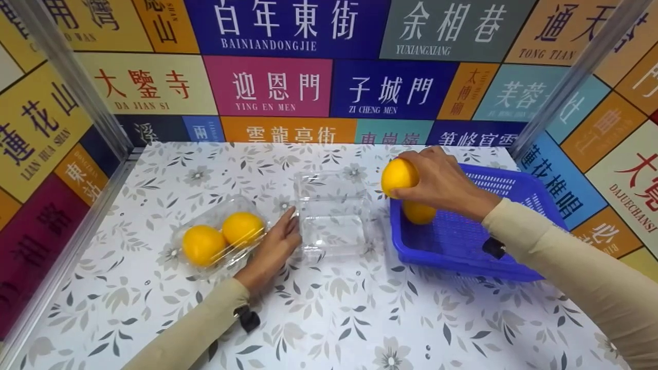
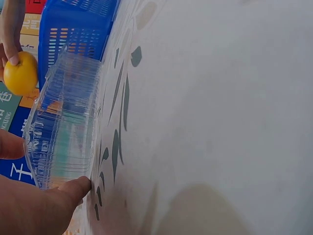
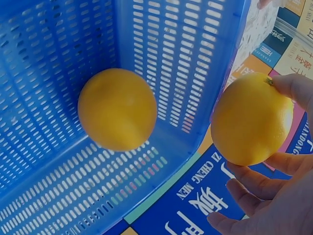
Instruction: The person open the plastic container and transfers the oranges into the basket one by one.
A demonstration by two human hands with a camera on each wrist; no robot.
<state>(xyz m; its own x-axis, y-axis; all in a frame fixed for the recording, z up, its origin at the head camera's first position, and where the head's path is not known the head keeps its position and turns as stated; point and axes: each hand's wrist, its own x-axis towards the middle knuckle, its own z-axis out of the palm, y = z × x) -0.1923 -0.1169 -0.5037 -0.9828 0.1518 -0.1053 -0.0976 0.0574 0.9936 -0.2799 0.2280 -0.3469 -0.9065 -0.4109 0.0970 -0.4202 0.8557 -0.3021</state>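
My right hand point(image 1: 437, 177) pinches an orange point(image 3: 252, 119) between thumb and fingers, above the left rim of a blue plastic basket point(image 1: 468, 267). Inside that basket, in its corner, lies another orange point(image 3: 117, 109). My left hand point(image 1: 275, 252) rests beside a clear plastic clamshell box point(image 1: 334, 231), its fingers extended against the box's left side. The lid of this box stands folded back, and no fruit is in it. In the left wrist view, the thumb point(image 2: 78, 188) is low at the box's near wall.
Left of the left hand sits a second clear box point(image 1: 218, 208) with two oranges point(image 1: 204, 245) in it, its lid over them. A flower-patterned cloth point(image 1: 318, 318) covers the table. Sign-printed panels point(image 1: 267, 85) with clear corner posts enclose the back and sides.
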